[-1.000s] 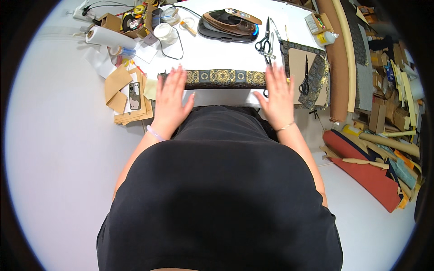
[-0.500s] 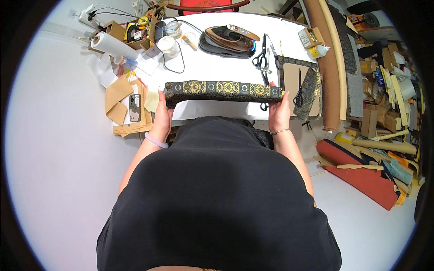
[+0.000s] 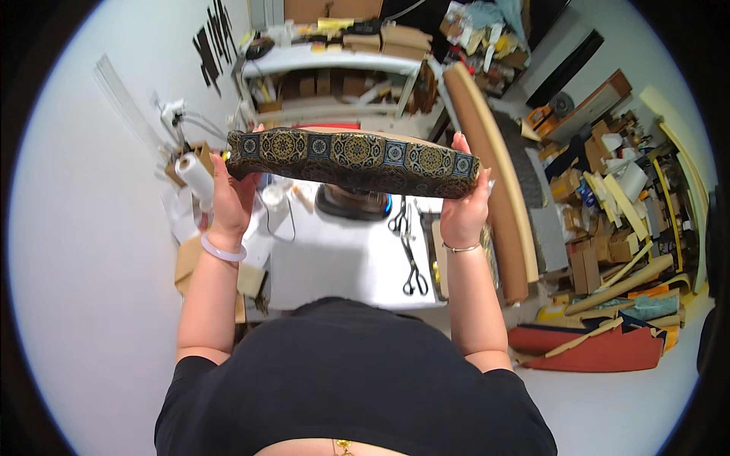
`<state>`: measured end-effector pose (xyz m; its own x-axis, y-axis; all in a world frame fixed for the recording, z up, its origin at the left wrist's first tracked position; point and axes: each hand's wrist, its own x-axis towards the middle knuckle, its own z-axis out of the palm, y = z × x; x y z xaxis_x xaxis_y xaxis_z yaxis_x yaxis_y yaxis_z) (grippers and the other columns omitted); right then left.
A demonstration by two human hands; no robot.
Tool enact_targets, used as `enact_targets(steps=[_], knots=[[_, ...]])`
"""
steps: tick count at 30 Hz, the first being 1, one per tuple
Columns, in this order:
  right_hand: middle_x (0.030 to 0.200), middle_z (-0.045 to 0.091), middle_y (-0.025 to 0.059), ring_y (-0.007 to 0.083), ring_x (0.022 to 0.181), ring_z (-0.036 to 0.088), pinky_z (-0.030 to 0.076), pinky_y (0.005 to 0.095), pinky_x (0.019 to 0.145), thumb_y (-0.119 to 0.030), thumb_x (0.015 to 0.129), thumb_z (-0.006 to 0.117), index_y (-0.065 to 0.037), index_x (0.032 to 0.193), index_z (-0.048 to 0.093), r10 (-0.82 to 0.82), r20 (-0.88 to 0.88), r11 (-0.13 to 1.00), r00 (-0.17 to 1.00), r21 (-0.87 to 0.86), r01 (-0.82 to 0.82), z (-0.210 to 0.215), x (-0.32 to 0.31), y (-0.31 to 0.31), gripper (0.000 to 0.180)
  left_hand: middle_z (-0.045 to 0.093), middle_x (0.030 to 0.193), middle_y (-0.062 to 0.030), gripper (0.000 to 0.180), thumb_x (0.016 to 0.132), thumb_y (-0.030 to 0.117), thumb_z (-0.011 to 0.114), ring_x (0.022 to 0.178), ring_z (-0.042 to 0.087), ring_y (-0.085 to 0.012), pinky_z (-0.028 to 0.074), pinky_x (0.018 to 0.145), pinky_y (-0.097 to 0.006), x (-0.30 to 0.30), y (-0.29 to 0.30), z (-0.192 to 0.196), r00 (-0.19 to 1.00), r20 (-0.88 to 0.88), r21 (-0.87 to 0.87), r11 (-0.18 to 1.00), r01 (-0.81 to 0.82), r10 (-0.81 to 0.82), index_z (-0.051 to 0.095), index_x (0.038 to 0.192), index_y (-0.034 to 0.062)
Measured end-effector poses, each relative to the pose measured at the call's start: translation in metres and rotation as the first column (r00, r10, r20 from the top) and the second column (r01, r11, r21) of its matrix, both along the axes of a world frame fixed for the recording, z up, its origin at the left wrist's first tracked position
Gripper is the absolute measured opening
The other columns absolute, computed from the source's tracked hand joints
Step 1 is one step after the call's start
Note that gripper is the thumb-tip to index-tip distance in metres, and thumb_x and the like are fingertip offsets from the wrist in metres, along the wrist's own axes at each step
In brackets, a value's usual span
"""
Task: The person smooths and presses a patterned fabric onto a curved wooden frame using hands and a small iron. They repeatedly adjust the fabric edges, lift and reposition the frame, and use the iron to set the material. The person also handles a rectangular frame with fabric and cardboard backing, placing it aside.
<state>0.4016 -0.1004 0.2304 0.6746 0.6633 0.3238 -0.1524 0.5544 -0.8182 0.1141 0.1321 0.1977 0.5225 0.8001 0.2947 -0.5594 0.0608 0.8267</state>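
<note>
"Where do we have the patterned fabric-covered piece point(image 3: 357, 153)?"
"Raised above the table point(image 3: 334, 266); our left hand point(image 3: 232, 204) has its grip closed on one end, our right hand point(image 3: 465, 216) on the other."
"And beyond it?"
"Probably an iron point(image 3: 353, 207), though we see it partly hidden."

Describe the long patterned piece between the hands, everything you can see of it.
The long patterned piece looks covered in dark woven fabric, with gold round medallions alternating with blue-grey squares along the side facing the camera. Below that band, the covering is darker; a tan sliver shows along its upper edge. It is held up crosswise above the white table, its right end slightly lower in the picture, partly hiding the iron. The left hand and right hand hold its ends.
</note>
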Motion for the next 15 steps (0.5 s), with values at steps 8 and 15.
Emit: enact_targets(steps=[8,15], knots=[[0.159,0.051,0.0114,0.0221,0.144,0.05,0.038,0.0394,0.122,-0.04,0.117,0.021,0.001,0.157,0.045,0.02,0.078,0.973,0.997,0.227,-0.038,0.058,0.025,0.04,0.062,0.057,0.153,-0.0136,0.082,0.111,0.065,0.028,0.142,0.051,-0.0259,0.032,0.125,-0.043,0.033,0.048,0.069,0.986,0.163,0.092,0.996,0.008,-0.023,0.051,0.152,-0.0017],[0.156,0.054,0.0111,0.0214,0.141,0.054,0.04,0.0385,0.121,-0.041,0.117,0.02,0.0,0.156,0.047,0.015,0.069,0.972,0.998,0.233,-0.031,0.061,0.033,0.047,0.062,0.067,0.138,-0.0107,0.076,0.111,0.065,0.032,0.132,0.057,-0.0254,0.037,0.121,-0.043,0.039,0.058,0.064,0.98,0.199,0.074,0.997,-0.033,0.017,0.06,0.141,0.001]])
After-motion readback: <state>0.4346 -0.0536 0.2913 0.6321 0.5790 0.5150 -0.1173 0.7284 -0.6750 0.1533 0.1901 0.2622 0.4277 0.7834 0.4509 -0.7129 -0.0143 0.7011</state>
